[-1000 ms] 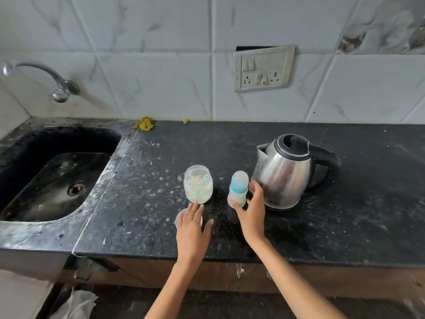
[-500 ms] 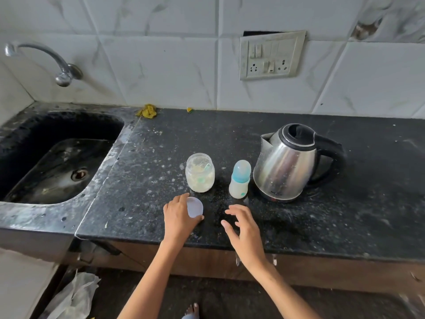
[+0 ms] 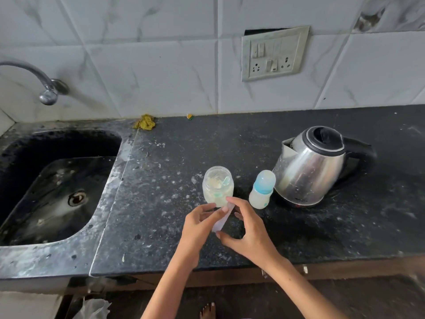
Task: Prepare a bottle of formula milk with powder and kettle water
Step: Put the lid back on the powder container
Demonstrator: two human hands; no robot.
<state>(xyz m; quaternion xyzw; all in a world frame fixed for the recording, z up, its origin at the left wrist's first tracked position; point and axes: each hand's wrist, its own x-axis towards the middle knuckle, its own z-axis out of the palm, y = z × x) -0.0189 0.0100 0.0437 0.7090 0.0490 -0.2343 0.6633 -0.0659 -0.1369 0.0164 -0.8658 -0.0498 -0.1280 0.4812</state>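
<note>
Both hands hold the pale lilac jar lid (image 3: 222,218) on edge, tilted, above the black stone counter (image 3: 299,238): left hand (image 3: 199,229) curled round its left side with fingertips near the upper rim, right hand (image 3: 248,233) pinching it with index finger at the top edge and thumb at the lower edge. Landmark: the open powder jar (image 3: 218,186). The lid is just in front of the jar, its top edge overlapping the jar's lower front in view; cannot tell whether they touch. Jar stands upright on the counter, mouth uncovered, pale powder inside with a teal scoop partly sunk in it. Just right of the jar, apart from it: small baby bottle (image 3: 262,189), upright, blue collar, translucent dome cap on, whitish body. Right of the jar past the bottle: steel electric kettle (image 3: 315,166), black lid and handle, spout pointing toward the jar, standing close beside the bottle. Behind the jar at the wall: a yellow crumpled scrap (image 3: 145,122) and a small yellow-green bit (image 3: 189,116). Above and right of the jar on the tiled wall: switch and socket plate (image 3: 273,54). Left of the jar: dark sink basin (image 3: 57,187), wet, with drain, and a curved metal tap (image 3: 34,80) over it. Counter surface flecked with white specks around the jar.
</note>
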